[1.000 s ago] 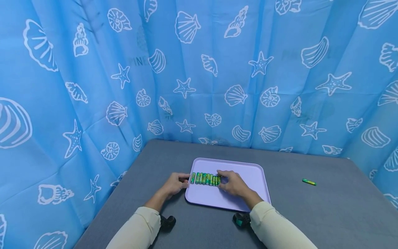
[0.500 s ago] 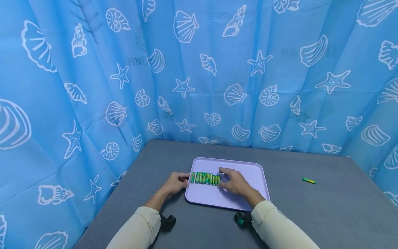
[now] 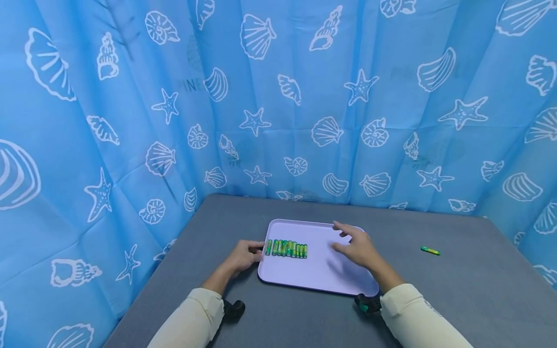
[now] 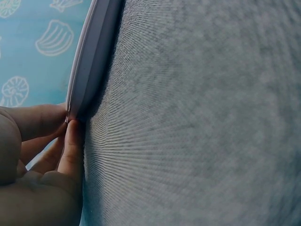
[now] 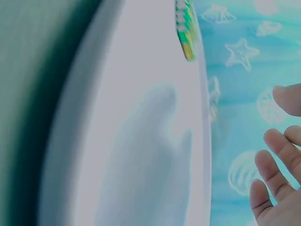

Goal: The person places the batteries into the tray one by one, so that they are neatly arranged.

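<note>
A pale purple tray (image 3: 296,275) lies on the table. Several green-and-yellow batteries (image 3: 288,248) stand side by side in a row across its left half, the leftmost a little apart from the others. My left hand (image 3: 240,256) pinches the tray's left edge. In the left wrist view the thumb and fingers of that hand (image 4: 44,155) meet at the tray rim (image 4: 91,56). Over the tray's right part hovers my right hand (image 3: 359,247), fingers spread and holding nothing. The right wrist view shows its loose fingers (image 5: 282,146) and its shadow on the tray.
One more battery (image 3: 430,250) lies on the grey table (image 3: 417,290), to the right of the tray. A blue curtain (image 3: 304,106) with white shell prints hangs behind the table and along its left side.
My right hand has left the right end of the battery row and moved rightward, its fingers spreading. The left hand stays at the tray's edge, and the batteries keep their places.
</note>
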The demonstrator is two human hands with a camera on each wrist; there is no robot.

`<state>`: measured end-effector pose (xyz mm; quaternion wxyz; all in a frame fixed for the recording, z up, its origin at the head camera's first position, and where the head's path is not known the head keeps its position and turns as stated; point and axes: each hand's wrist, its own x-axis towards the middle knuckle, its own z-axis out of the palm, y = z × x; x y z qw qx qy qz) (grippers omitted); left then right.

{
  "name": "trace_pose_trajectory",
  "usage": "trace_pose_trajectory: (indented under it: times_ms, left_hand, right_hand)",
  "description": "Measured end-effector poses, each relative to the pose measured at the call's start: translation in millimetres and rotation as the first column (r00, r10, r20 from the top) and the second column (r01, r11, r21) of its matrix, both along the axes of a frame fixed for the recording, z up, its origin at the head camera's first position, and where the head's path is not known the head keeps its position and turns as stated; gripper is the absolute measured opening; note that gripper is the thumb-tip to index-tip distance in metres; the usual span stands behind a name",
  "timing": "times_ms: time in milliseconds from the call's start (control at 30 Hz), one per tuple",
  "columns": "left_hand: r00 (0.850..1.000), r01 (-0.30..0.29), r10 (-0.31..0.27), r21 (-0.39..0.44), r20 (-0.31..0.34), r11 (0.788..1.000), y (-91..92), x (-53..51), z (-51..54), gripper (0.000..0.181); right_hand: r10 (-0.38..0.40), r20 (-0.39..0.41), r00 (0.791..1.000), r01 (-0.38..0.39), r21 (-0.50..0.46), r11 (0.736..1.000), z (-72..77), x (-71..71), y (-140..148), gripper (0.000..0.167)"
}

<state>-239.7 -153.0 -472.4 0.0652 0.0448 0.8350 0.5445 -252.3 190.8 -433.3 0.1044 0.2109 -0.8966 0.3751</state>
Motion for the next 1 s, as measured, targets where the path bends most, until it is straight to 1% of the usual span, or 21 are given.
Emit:
trace_pose_trajectory:
  times_ms: [233,433,600,667,800,900,1000]
  left_hand:
    - [1.0,-0.014,0.014,-0.003,0.014,1.0,-1.8,1.0,0.6,0.04]
    - [1.0,-0.015,0.015,-0.001,0.02,1.0,-2.4,3.1,1.3,0.041]
    - [0.999,-0.023,0.023,-0.005,0.026,1.0,-1.2,2.7,0.6,0.041]
    - [0.999,-0.028,0.028,-0.008,0.028,1.0,-0.1,2.2,0.8,0.041]
    - [0.999,-0.027,0.027,-0.014,0.026,1.0,1.7,1.9,1.8,0.04]
    - [1.0,-0.022,0.022,-0.018,0.019,1.0,2.1,1.5,2.4,0.04]
    - [0.999,-0.028,0.029,-0.016,0.025,0.999,2.1,0.7,3.0,0.04]
  right_hand:
    - [-0.068,-0.068,0.995,0.066,-0.022,0.998,9.1,7.1,36.2,0.061]
    - [-0.119,-0.057,0.991,0.119,-0.011,0.993,9.6,14.0,62.5,0.063]
    - [-0.16,-0.098,0.982,0.161,-0.005,0.987,10.8,20.6,85.3,0.062]
    - [-0.178,-0.124,0.976,0.179,-0.003,0.984,10.2,23.2,96.1,0.062]
    - [-0.21,-0.143,0.967,0.209,-0.022,0.978,6.1,26.9,119.4,0.062]
    - [-0.236,-0.129,0.963,0.233,-0.041,0.972,1.7,29.8,136.1,0.06]
    - [-0.257,-0.113,0.96,0.252,-0.054,0.966,-2.9,33.1,151.2,0.06]
